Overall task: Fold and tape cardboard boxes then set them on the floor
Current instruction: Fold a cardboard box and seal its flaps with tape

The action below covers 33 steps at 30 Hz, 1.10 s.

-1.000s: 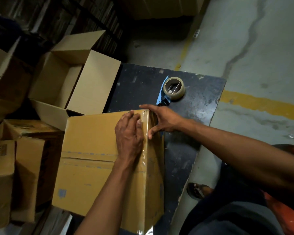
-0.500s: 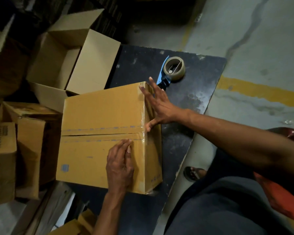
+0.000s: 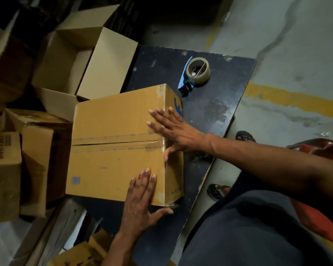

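A closed brown cardboard box stands on a dark table, its top seam covered with clear tape. My left hand lies flat on the box's near right corner, fingers spread, thumb hanging over the near edge. My right hand presses flat on the top at the right edge, where the tape runs down the side. A tape dispenser with a blue handle rests on the table beyond the box.
An open box with raised flaps stands behind the taped one. More brown boxes crowd the left. Concrete floor with a yellow line lies to the right, and sandalled feet show by the table's edge.
The box has tipped down flat onto the table. My left hand slid from the far top edge to the near corner. My right hand moved from the side onto the top.
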{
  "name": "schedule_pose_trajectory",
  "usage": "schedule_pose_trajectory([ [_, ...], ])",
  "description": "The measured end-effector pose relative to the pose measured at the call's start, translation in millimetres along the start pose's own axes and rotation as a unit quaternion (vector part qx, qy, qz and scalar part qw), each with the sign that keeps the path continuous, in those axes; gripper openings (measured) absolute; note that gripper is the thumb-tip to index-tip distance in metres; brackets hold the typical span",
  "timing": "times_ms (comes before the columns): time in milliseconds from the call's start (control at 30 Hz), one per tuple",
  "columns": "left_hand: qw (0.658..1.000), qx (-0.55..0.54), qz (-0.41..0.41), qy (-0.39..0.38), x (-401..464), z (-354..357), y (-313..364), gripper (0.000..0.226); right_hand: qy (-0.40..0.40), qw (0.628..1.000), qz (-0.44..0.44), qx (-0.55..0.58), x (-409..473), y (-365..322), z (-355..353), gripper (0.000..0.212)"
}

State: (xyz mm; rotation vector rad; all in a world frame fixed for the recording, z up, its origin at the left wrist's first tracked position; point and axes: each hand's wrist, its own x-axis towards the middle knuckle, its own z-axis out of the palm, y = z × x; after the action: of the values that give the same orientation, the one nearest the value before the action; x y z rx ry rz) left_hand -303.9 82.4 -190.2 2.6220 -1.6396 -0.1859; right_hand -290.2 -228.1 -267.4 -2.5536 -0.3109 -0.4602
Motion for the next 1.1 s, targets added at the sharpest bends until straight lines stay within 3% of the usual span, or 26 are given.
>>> schedule_pose_trajectory([
  [133, 1.0, 0.005, 0.009, 0.026, -0.3, 3.8, -2.8, 0.112, -0.053, 0.996, -0.031, -0.066, -4.8, 19.2, -17.2, 0.122],
  [333, 0.998, -0.018, 0.018, 0.062, 1.1, 5.9, -2.8, 0.11, -0.001, 0.999, 0.04, -0.022, -2.5, 21.4, -23.7, 0.09],
  [467, 0.998, -0.013, 0.016, 0.062, 1.4, 5.4, -3.1, 0.108, -0.01, 0.998, 0.048, -0.038, 0.1, 23.6, -22.2, 0.097],
  [600, 0.997, -0.012, 0.015, 0.069, 1.6, 7.6, -0.6, 0.106, -0.019, 0.998, 0.035, -0.052, -11.7, 17.8, -31.2, 0.124],
  [867, 0.997, -0.002, 0.028, 0.073, 1.1, 10.3, -4.6, 0.107, -0.004, 0.998, -0.014, -0.063, -25.4, -41.1, 6.4, 0.112],
  [1100, 0.997, 0.011, 0.028, 0.077, 0.6, 13.2, -5.1, 0.109, -0.013, 0.996, -0.047, -0.081, -41.5, -44.9, -7.2, 0.127],
])
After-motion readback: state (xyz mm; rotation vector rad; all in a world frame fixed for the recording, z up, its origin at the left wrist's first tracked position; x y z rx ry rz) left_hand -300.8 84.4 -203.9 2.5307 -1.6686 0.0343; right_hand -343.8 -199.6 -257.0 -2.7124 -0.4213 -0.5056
